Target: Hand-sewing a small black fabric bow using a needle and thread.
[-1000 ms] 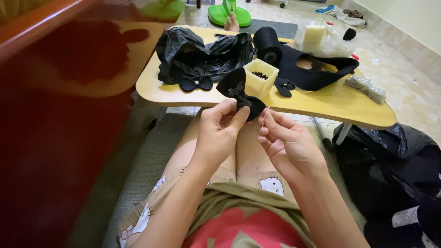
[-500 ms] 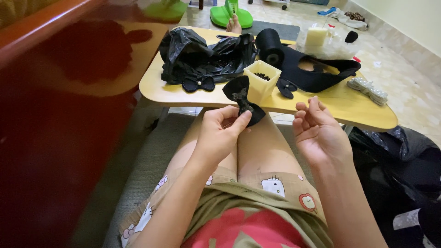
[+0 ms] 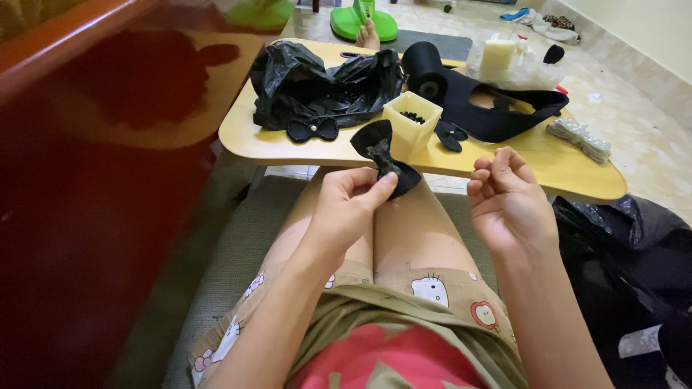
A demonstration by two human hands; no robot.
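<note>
I see the black fabric bow (image 3: 384, 160) held just in front of the worktop (image 3: 504, 162) edge, above the knees, pinched at its gathered middle, I think so that the two wings stay spread. My left hand (image 3: 346, 209) grasps it between thumb and fingertips. My right hand (image 3: 508, 202) is beside it, apart, fingers loosely curled and holding nothing I can see. Just behind the bow stands a small yellow box (image 3: 411, 122) of dark beads, close for reach, and a finished bow (image 3: 312, 130) lies near the black plastic bag (image 3: 317, 83).

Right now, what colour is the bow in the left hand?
Black; the bow shows best in the head view.
</note>
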